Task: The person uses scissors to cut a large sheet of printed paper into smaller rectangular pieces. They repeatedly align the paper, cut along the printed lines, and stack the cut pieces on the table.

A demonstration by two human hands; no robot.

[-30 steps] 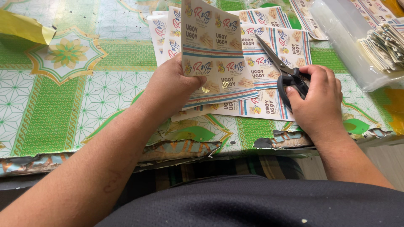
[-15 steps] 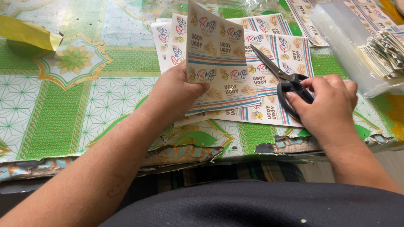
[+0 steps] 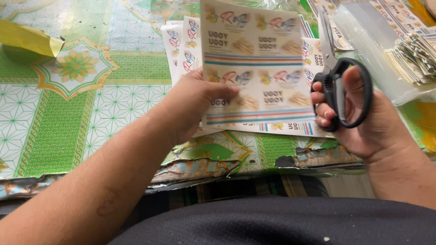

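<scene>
While the left hand [image 3: 193,102] pinches a printed label sheet [image 3: 254,63], now raised closer, the right hand [image 3: 359,113] grips black scissors [image 3: 338,86], lifted upright.

Black-handled scissors [image 3: 341,93]; green-white floral tablecloth [image 3: 77,104]; multicoloured label sheet [image 3: 254,63]; yellow wrapper [image 3: 27,38].

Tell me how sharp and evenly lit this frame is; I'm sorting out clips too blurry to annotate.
Head view: the printed label sheet in the left hand is smeared by motion blur, its print soft; the scissors in the right hand are slightly soft too. The patterned tablecloth reads fairly crisp. Light is even and diffuse, with mild glare on the clear plastic bag.
</scene>
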